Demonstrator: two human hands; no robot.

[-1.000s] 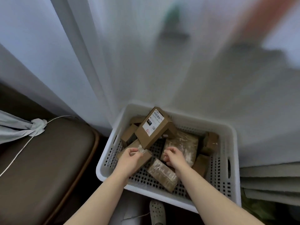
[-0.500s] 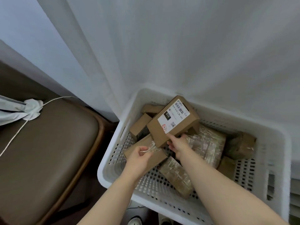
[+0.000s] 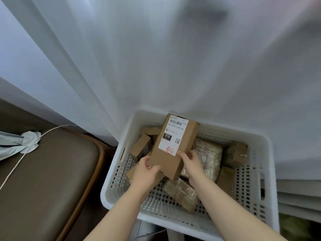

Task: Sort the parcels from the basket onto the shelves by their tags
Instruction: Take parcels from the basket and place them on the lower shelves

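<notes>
A white perforated basket (image 3: 250,202) holds several brown parcels, some wrapped in clear tape. Over its middle I hold a flat cardboard parcel (image 3: 166,159) with a white shipping label (image 3: 173,134) facing me, printed "010" with a red handwritten mark at its bottom edge. My left hand (image 3: 147,173) grips the parcel's lower left corner. At the lower right side, my right hand (image 3: 191,162) holds it with the thumb on the label's corner.
A brown padded seat (image 3: 45,180) with a white cord (image 3: 15,167) and a grey cloth (image 3: 19,143) sits to the left. White curtain fabric (image 3: 156,58) hangs behind the basket. Stacked grey slabs (image 3: 298,195) lie at the right edge.
Both hands left the parcels at the basket's bottom. The right hand reached the labelled parcel first, then the left joined it, and the parcel now stands turned with its label towards me.
</notes>
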